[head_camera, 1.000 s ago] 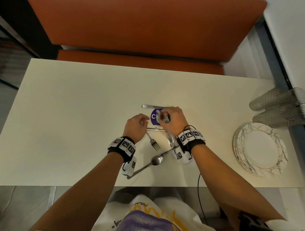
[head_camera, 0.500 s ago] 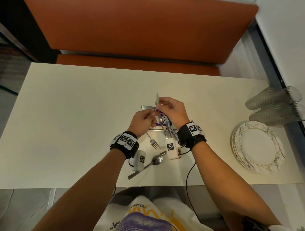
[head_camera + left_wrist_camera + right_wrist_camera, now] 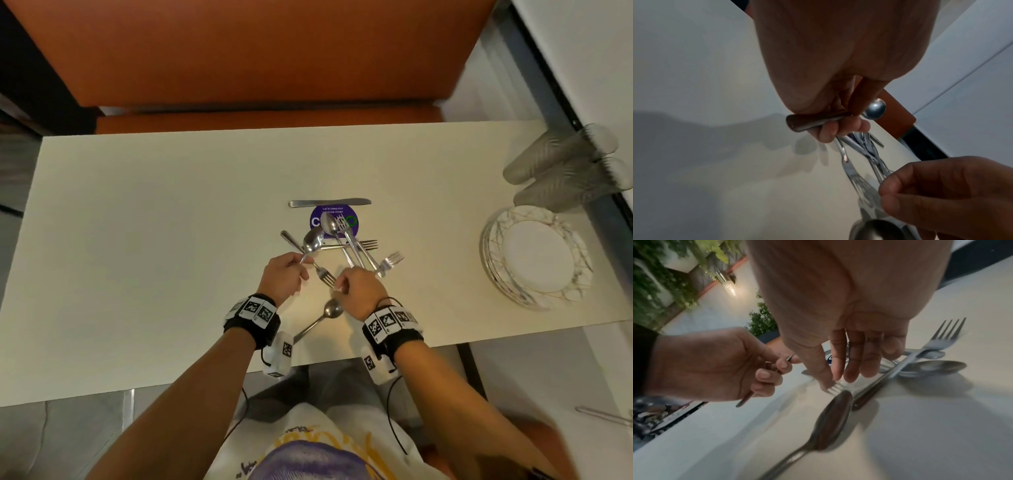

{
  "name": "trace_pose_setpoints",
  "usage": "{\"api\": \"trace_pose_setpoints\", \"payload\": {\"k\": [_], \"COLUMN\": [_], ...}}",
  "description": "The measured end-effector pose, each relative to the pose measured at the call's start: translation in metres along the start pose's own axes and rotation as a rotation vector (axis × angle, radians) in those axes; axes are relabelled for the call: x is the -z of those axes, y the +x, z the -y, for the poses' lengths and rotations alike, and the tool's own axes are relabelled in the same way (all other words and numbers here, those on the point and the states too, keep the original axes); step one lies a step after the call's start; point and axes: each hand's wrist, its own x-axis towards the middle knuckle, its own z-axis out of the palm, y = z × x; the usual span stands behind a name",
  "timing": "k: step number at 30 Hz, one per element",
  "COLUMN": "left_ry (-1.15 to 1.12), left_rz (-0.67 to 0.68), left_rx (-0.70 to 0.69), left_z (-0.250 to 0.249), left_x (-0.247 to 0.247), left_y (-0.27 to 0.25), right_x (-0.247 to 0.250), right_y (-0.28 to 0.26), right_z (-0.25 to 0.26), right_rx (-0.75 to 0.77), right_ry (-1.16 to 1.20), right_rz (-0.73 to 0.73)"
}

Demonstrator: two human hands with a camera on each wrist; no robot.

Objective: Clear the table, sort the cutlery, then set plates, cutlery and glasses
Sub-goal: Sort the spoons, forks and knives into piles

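My left hand (image 3: 291, 270) grips a spoon (image 3: 312, 241) by its handle, bowl raised and pointing away from me; the left wrist view shows the handle (image 3: 807, 123) under curled fingers. My right hand (image 3: 342, 284) reaches down and pinches the tines of a fork (image 3: 325, 275) lying on the white table (image 3: 154, 240), as the right wrist view shows at the fork's tines (image 3: 835, 386). Beyond the hands lies a loose pile: another spoon (image 3: 329, 223) and forks (image 3: 390, 259) across a purple sticker (image 3: 352, 224), and a knife (image 3: 329, 202) behind.
One more spoon (image 3: 333, 309) lies near the table's front edge between my wrists. A stack of patterned plates (image 3: 534, 260) sits at the right end, with ribbed glasses (image 3: 561, 164) behind it. An orange bench (image 3: 257, 61) runs along the far side.
Both hands were together over the pile with a piece held up. They have drawn back towards me and parted: the left keeps a spoon, the right has dropped to a fork.
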Motion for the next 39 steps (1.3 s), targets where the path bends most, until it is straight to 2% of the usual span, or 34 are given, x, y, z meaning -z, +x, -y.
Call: {"api": "trace_pose_setpoints", "payload": {"k": [7, 12, 16, 20, 23, 26, 32, 36, 39], "left_ry": [-0.023, -0.058, -0.055, -0.016, 0.011, -0.042, -0.062, 0.020, 0.104], "left_rz": [0.042, 0.047, 0.082, 0.164, 0.173, 0.153, 0.166, 0.191, 0.152], "left_rx": [-0.010, -0.037, -0.026, -0.024, -0.065, -0.049, -0.008, -0.010, 0.003], "left_z": [0.012, 0.005, -0.010, -0.028, -0.036, -0.040, -0.047, -0.046, -0.045], "left_x": [0.003, 0.005, 0.008, 0.005, 0.001, -0.001, -0.001, -0.007, -0.015], "left_y": [-0.005, -0.004, -0.002, -0.008, -0.009, -0.007, -0.007, -0.008, -0.009], "right_x": [-0.013, 0.000, 0.035, 0.071, 0.084, 0.086, 0.082, 0.082, 0.082], "right_y": [-0.010, -0.011, -0.002, 0.015, 0.028, 0.034, 0.042, 0.045, 0.039], "right_z": [0.001, 0.002, 0.021, 0.040, 0.045, 0.046, 0.045, 0.036, 0.017], "right_rx": [-0.023, 0.027, 0.164, 0.241, 0.205, 0.205, 0.156, 0.138, 0.052], "right_ry": [-0.202, 0.040, 0.135, 0.143, 0.148, 0.130, 0.223, 0.277, 0.324], "right_rz": [-0.019, -0.004, -0.094, -0.281, -0.357, -0.438, -0.432, -0.405, -0.437]}}
